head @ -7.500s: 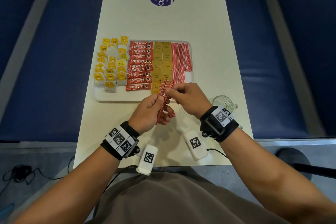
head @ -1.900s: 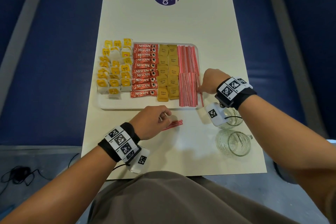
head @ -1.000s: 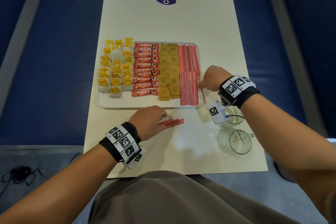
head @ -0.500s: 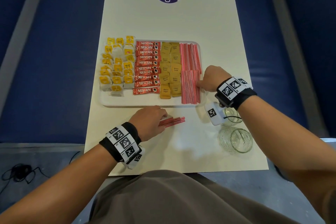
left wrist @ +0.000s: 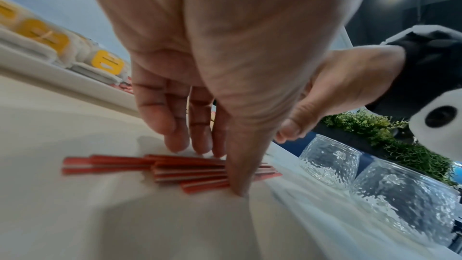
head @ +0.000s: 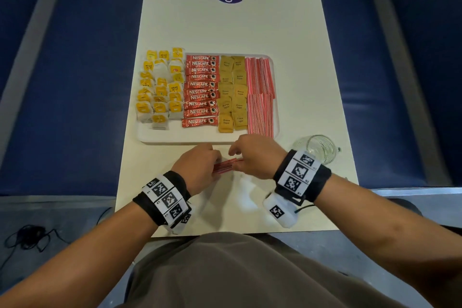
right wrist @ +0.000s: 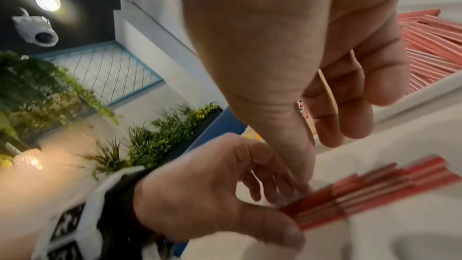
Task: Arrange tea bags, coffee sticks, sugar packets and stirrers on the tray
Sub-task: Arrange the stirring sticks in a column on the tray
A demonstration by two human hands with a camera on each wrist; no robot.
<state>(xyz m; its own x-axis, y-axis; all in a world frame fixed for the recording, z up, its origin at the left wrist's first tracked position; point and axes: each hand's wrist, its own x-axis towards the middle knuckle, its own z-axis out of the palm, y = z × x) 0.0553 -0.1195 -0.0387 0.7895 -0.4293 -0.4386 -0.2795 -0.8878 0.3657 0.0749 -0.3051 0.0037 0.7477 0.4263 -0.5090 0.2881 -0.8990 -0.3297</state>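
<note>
Red stirrers (head: 226, 165) lie loose on counter (head: 225, 27) just before tray (head: 162, 138); left hand (head: 200, 167) pinches one end, right hand (head: 257, 157), fingers relaxed and empty, touches the other, probably squaring them for pickup.

Red-and-white striped stirrers (head: 258, 97), yellow-tagged tea bags (head: 160, 87), white tray (head: 162, 138).
</note>
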